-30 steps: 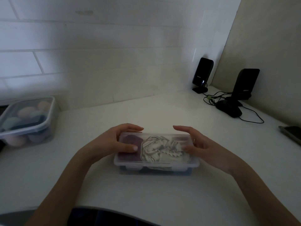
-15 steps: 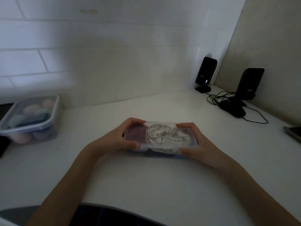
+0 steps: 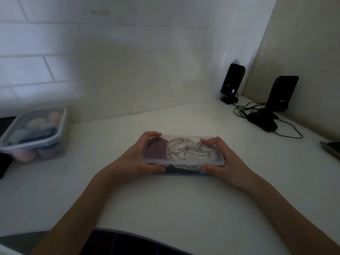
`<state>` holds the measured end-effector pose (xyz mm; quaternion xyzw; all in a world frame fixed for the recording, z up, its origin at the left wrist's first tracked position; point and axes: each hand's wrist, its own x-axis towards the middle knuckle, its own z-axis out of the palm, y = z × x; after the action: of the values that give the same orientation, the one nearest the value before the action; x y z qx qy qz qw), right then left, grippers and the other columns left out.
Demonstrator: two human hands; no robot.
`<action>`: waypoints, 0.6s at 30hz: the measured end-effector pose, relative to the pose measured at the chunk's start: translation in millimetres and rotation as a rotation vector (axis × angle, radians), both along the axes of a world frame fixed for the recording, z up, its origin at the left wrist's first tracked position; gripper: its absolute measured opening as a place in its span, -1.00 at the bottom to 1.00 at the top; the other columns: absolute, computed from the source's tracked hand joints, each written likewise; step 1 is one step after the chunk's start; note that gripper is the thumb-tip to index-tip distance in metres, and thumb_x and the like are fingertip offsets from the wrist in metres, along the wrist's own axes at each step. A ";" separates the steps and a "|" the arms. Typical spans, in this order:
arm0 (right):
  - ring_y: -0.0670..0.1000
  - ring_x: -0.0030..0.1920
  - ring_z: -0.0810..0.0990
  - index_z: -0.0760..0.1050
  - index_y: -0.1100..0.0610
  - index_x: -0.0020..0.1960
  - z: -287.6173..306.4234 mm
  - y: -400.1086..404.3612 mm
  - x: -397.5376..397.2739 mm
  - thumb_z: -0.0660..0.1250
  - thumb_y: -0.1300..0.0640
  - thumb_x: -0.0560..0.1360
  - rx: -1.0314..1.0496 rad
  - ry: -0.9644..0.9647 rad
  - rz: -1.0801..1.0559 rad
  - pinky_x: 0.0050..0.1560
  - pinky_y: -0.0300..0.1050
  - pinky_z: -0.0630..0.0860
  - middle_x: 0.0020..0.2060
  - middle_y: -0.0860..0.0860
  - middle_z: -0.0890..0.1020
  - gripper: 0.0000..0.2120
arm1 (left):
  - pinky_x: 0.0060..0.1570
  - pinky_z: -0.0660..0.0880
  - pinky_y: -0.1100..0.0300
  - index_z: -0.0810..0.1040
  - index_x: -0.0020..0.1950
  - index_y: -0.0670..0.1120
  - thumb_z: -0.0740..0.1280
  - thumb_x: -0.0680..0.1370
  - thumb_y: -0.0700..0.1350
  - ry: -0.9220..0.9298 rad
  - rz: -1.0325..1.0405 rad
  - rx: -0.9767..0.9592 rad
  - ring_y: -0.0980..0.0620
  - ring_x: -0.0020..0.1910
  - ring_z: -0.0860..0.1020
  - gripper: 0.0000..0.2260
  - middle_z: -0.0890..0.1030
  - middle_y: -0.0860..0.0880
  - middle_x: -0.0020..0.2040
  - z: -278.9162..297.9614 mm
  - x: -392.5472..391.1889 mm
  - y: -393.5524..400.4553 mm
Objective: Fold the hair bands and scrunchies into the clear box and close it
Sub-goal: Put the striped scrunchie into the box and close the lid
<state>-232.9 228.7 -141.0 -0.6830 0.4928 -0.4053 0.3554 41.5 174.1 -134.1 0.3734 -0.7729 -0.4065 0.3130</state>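
Note:
The clear box (image 3: 219, 160) sits on the white counter, lid on top. Through the lid I see a dark red scrunchie (image 3: 156, 149) on the left and a white patterned scrunchie (image 3: 185, 150) in the middle; something dark blue lies beneath. My left hand (image 3: 136, 161) grips the box's left end, fingers over the far edge and thumb on the near side. My right hand (image 3: 224, 161) grips the right end the same way.
A second lidded clear tub (image 3: 35, 133) with pastel round items stands at the left by the tiled wall. Two black speakers (image 3: 232, 82) (image 3: 282, 92), a black mouse (image 3: 263, 123) and cables occupy the back right corner. A flat dark device (image 3: 331, 149) lies at the right edge.
My hands went from resting flat on the lid to clasping both ends of the box. The box has shifted away from me across the counter.

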 end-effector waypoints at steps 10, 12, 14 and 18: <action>-0.10 0.03 0.62 0.35 -0.22 0.28 1.4 -19.6 22.0 0.40 -0.04 0.43 0.003 0.063 -0.085 0.03 -0.19 0.58 0.16 -0.21 0.53 -0.54 | 0.43 0.20 0.19 0.25 0.43 0.12 0.50 0.33 0.04 -0.094 0.219 -0.058 0.17 0.40 0.26 -0.27 0.25 0.09 0.45 -2.4 13.2 -1.9; -0.16 0.05 0.59 0.38 -0.16 0.29 1.3 -32.6 37.1 0.37 0.05 0.48 -0.007 0.058 -0.098 0.00 -0.36 0.53 0.17 -0.12 0.54 -0.59 | 0.46 0.00 0.12 0.28 0.43 0.14 0.42 0.44 0.03 -0.201 0.317 -0.143 0.05 0.52 -0.01 -0.41 -0.01 -0.01 0.55 -5.6 20.3 -4.5; -0.12 0.06 0.59 0.42 -0.14 0.28 5.0 -49.8 54.0 0.33 0.10 0.52 -0.030 0.093 -0.108 -0.06 -0.50 0.46 0.15 -0.12 0.54 -0.64 | 0.46 -0.09 0.07 0.40 0.36 0.10 0.38 0.48 0.00 -0.243 0.379 -0.339 0.00 0.52 -0.14 -0.54 -0.06 -0.03 0.54 -9.8 31.0 -11.9; 0.10 0.05 0.61 0.44 -0.10 0.33 11.4 -90.2 91.5 0.32 0.11 0.53 -0.090 0.216 -0.088 -0.07 -0.41 0.45 0.08 -0.15 0.57 -0.62 | 0.37 0.03 -0.11 0.60 0.14 -0.04 0.31 0.44 -0.16 -0.410 0.468 -0.681 -0.10 0.44 0.25 -0.72 0.43 -0.12 0.38 -12.3 57.6 -33.4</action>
<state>-141.4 138.6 -129.6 -0.7157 0.5391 -0.3663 0.2510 99.1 140.7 -146.4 0.4865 -0.8033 0.0347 0.3418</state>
